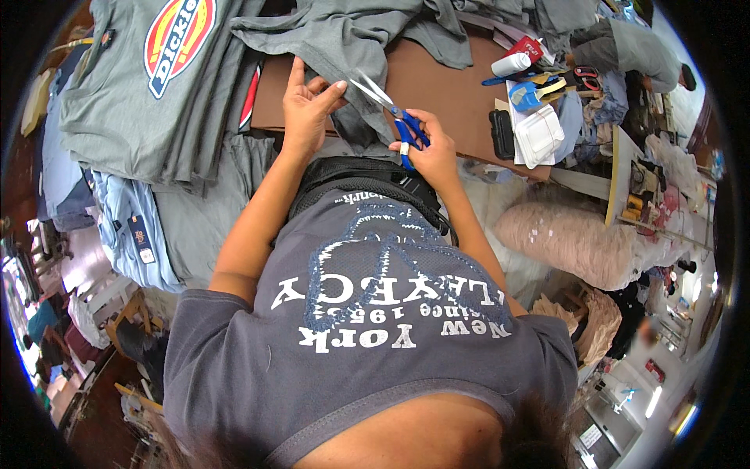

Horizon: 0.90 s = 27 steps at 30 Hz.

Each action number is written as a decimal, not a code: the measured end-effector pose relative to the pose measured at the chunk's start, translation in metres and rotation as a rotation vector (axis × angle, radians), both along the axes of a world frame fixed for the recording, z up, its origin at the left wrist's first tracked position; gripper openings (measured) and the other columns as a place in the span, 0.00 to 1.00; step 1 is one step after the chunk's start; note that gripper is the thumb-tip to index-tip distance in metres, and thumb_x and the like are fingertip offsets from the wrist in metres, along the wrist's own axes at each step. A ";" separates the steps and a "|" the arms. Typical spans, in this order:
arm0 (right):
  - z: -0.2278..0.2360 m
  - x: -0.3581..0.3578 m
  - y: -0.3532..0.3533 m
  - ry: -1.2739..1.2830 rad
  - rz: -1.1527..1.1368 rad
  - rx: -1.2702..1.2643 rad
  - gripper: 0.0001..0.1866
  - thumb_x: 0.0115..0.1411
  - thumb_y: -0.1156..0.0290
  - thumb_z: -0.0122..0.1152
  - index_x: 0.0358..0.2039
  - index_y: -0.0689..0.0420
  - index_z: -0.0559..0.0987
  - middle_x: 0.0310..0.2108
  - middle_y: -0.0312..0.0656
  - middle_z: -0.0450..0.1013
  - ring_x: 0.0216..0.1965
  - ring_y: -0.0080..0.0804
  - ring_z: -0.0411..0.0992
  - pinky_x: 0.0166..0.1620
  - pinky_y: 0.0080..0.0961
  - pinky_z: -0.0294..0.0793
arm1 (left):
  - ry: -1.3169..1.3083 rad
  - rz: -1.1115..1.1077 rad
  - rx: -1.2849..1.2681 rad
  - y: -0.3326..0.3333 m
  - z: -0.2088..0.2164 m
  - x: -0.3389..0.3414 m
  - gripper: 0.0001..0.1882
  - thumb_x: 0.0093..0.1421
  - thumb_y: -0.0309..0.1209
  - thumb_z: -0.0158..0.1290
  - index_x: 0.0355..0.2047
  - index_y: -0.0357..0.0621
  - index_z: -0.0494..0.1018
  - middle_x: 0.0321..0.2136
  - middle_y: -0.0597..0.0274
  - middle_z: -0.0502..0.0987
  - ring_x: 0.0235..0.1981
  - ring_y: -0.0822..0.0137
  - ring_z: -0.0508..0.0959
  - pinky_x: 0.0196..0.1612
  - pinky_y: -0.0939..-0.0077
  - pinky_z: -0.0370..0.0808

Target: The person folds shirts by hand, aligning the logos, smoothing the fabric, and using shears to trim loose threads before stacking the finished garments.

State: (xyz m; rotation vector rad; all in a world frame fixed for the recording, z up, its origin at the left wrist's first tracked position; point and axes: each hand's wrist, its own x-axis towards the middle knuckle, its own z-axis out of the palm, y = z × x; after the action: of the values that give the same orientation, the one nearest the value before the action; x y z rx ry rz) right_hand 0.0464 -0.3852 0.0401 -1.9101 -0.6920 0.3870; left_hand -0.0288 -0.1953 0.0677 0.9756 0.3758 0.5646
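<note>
My right hand [433, 152] grips a pair of scissors [402, 125] by its blue handles. The silver blades stand apart and point up and left, over the fold of a grey T-shirt [344, 51]. My left hand [307, 113] is at the shirt's near edge, index finger stretched forward and thumb out to the right, the other fingers partly bent. Whether any cloth is caught between those fingers is hard to make out. The shirt lies loosely bunched over a brown table [437, 86], part of it hanging down toward my lap.
Left of me rises a stack of grey T-shirts [117, 109] with a colourful print. A light blue garment [137, 234] with a dark tag hangs below it. On the table's right are a white foam box [539, 137], a black case [501, 133] and a red-and-white cup [522, 56]. A wrapped pinkish bundle [570, 242] lies beyond.
</note>
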 end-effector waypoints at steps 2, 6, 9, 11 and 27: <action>0.014 -0.001 0.008 -0.026 0.024 -0.061 0.27 0.37 0.70 0.69 0.40 0.57 0.68 0.25 0.38 0.71 0.25 0.21 0.69 0.29 0.19 0.68 | 0.008 0.012 -0.010 0.001 -0.004 0.000 0.38 0.49 0.15 0.48 0.57 0.48 0.43 0.34 0.59 0.71 0.31 0.73 0.73 0.29 0.83 0.73; 0.018 0.000 0.015 -0.018 0.067 -0.035 0.26 0.37 0.75 0.68 0.40 0.57 0.68 0.27 0.35 0.69 0.27 0.17 0.67 0.30 0.14 0.67 | 0.023 -0.017 -0.002 0.002 -0.012 -0.001 0.39 0.49 0.15 0.48 0.57 0.50 0.43 0.37 0.57 0.71 0.33 0.72 0.74 0.31 0.82 0.73; 0.012 0.004 0.019 -0.030 0.077 -0.048 0.27 0.37 0.74 0.68 0.39 0.57 0.69 0.26 0.35 0.68 0.25 0.17 0.66 0.29 0.14 0.67 | 0.019 -0.037 -0.002 0.002 -0.014 -0.002 0.39 0.49 0.15 0.48 0.57 0.50 0.43 0.38 0.56 0.71 0.34 0.71 0.74 0.32 0.82 0.74; 0.014 0.005 0.022 -0.022 0.079 -0.051 0.27 0.36 0.72 0.69 0.39 0.56 0.69 0.25 0.35 0.68 0.24 0.18 0.66 0.28 0.14 0.66 | 0.020 -0.034 -0.006 0.002 -0.015 -0.002 0.39 0.49 0.15 0.48 0.57 0.50 0.43 0.38 0.56 0.71 0.34 0.71 0.74 0.32 0.82 0.74; 0.013 0.009 0.013 -0.044 0.098 -0.215 0.28 0.35 0.63 0.68 0.38 0.52 0.68 0.20 0.42 0.69 0.24 0.36 0.70 0.27 0.28 0.67 | 0.097 0.021 -0.020 0.011 -0.023 -0.001 0.32 0.47 0.17 0.51 0.52 0.43 0.51 0.34 0.57 0.72 0.32 0.71 0.74 0.32 0.82 0.72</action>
State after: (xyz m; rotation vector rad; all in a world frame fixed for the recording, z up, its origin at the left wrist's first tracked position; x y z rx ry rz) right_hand 0.0556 -0.3718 0.0530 -2.0975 -0.8019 0.4990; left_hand -0.0298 -0.1847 0.0443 0.9825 0.4776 0.5331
